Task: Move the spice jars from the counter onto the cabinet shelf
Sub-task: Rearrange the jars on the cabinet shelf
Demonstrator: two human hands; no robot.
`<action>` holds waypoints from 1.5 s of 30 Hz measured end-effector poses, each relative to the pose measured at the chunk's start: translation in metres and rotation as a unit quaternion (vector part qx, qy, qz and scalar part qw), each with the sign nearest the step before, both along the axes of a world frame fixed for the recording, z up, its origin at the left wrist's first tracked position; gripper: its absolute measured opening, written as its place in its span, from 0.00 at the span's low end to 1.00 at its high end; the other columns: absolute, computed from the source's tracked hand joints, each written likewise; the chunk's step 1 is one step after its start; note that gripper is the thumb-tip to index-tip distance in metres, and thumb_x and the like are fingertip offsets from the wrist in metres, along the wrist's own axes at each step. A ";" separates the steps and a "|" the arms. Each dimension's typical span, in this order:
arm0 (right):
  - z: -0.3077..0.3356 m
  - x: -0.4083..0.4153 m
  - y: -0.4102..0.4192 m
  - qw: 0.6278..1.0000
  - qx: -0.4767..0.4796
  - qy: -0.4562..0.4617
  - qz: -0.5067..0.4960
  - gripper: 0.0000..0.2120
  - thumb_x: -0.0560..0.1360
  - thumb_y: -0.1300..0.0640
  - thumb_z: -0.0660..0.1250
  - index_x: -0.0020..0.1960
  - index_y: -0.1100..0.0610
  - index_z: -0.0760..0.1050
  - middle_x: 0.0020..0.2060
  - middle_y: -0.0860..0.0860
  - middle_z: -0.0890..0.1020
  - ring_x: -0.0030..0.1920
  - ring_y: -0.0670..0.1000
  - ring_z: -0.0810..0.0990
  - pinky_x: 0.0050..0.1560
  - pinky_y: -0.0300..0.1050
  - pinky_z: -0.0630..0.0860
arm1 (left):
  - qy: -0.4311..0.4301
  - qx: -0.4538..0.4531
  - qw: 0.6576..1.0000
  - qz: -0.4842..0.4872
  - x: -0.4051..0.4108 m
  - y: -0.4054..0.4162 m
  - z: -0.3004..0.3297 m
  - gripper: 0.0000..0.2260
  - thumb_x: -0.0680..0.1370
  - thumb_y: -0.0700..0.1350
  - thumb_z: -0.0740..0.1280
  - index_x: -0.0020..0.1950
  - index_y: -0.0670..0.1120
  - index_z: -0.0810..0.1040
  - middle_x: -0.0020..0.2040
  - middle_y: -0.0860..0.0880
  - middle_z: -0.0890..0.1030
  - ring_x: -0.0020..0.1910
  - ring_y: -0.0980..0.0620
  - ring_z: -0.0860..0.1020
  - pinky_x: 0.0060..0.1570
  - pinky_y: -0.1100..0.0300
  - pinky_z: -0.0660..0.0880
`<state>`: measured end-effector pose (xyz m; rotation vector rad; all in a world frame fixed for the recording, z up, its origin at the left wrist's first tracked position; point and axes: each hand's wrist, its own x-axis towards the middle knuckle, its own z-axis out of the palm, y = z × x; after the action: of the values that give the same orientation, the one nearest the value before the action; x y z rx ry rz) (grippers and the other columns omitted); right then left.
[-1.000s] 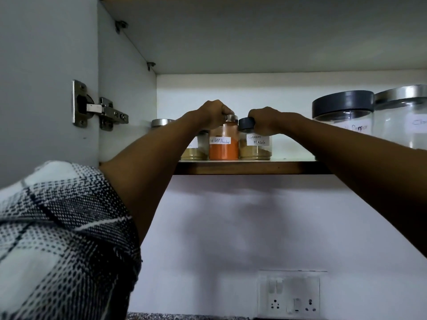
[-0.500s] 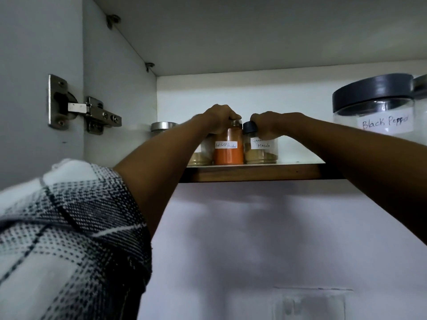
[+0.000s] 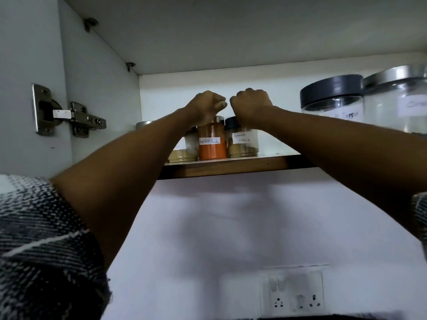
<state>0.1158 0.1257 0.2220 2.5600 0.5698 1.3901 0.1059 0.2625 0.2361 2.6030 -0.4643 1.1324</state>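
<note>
2 hands were up at the shelf [image 3: 231, 166] in your head view, curled into loose fists above the jars. Your left hand [image 3: 205, 106] sat over the chilli jar [image 3: 212, 144], your right hand [image 3: 250, 105] over the masala jar [image 3: 242, 144]; whether either gripped a lid, I could not tell. Both jars stood upright on the shelf, touching, near its front edge, with a 3rd jar [image 3: 184, 151] half hidden behind your left forearm. My worry was that a wrist dragged back could tip a jar off that edge. Labels read "Red chilli Powder" and "Garam Masala". A big dark-lidded jar [image 3: 331, 100] to the right showed blurred writing, perhaps "Pepper".
</note>
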 end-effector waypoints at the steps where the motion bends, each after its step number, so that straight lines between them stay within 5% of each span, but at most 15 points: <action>1: 0.003 -0.009 -0.003 1.000 -0.001 -0.007 0.011 0.16 0.75 0.56 0.66 0.60 0.61 0.72 0.57 0.59 0.77 0.58 0.60 0.75 0.48 0.49 0.69 | -0.006 -0.008 1.000 -0.018 -0.008 -0.004 0.003 0.13 0.81 0.44 0.59 0.59 0.39 0.78 0.56 0.44 0.80 0.55 0.47 0.77 0.51 0.62 0.70; 4: 0.014 -0.035 -0.018 0.999 0.009 -0.024 0.039 0.13 0.75 0.66 0.61 0.59 0.62 0.73 0.56 0.60 0.77 0.55 0.62 0.77 0.43 0.49 0.67 | -0.006 -0.014 0.999 -0.048 -0.032 -0.019 0.011 0.14 0.82 0.44 0.57 0.58 0.39 0.78 0.54 0.42 0.82 0.47 0.48 0.78 0.50 0.57 0.75; 11: 0.037 -0.091 -0.074 0.991 0.029 0.039 0.123 0.13 0.76 0.65 0.59 0.56 0.60 0.79 0.55 0.58 0.80 0.56 0.60 0.77 0.54 0.51 0.74 | -0.043 0.035 0.995 -0.083 -0.092 -0.063 0.029 0.13 0.81 0.43 0.58 0.54 0.39 0.80 0.50 0.44 0.82 0.43 0.51 0.78 0.39 0.66 0.74; 17: 0.046 -0.136 -0.126 0.990 0.038 0.045 0.132 0.11 0.74 0.68 0.62 0.50 0.61 0.81 0.50 0.57 0.83 0.52 0.57 0.80 0.53 0.49 0.76 | -0.055 0.052 0.990 -0.119 -0.127 -0.104 0.032 0.11 0.80 0.43 0.61 0.55 0.41 0.80 0.50 0.46 0.82 0.43 0.53 0.78 0.36 0.73 0.71; 23: 0.044 -0.163 -0.170 0.990 0.046 0.071 0.109 0.13 0.73 0.71 0.59 0.49 0.62 0.81 0.50 0.58 0.83 0.52 0.56 0.80 0.54 0.48 0.75 | -0.040 0.062 0.988 -0.137 -0.140 -0.144 0.022 0.10 0.79 0.43 0.63 0.55 0.41 0.81 0.53 0.45 0.82 0.44 0.55 0.77 0.42 0.68 0.72; 31: 0.021 -0.166 -0.214 0.986 0.048 0.160 0.002 0.19 0.76 0.69 0.57 0.65 0.62 0.73 0.65 0.58 0.75 0.66 0.57 0.72 0.63 0.45 0.67 | 0.020 0.123 0.989 -0.079 -0.134 -0.183 0.001 0.15 0.82 0.41 0.57 0.66 0.40 0.75 0.67 0.44 0.75 0.66 0.46 0.72 0.64 0.56 0.67; 36: 0.007 -0.152 -0.229 0.981 0.047 0.183 -0.043 0.22 0.78 0.65 0.56 0.72 0.64 0.62 0.71 0.60 0.66 0.71 0.58 0.64 0.69 0.47 0.61 | 0.029 0.132 0.990 -0.038 -0.124 -0.193 -0.003 0.16 0.81 0.37 0.55 0.69 0.41 0.71 0.70 0.44 0.71 0.69 0.45 0.69 0.67 0.56 0.64; 45: -0.006 -0.124 -0.230 0.980 0.055 0.190 -0.033 0.19 0.74 0.69 0.57 0.65 0.66 0.67 0.61 0.63 0.73 0.60 0.61 0.72 0.57 0.50 0.70 | 0.024 0.125 0.991 -0.037 -0.113 -0.191 -0.010 0.17 0.80 0.35 0.55 0.67 0.41 0.74 0.66 0.43 0.75 0.64 0.43 0.72 0.60 0.56 0.68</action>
<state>-0.0087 -0.1040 0.2164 2.9274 0.4662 0.9380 -0.0066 0.0712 0.2261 2.7898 -0.7267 1.0457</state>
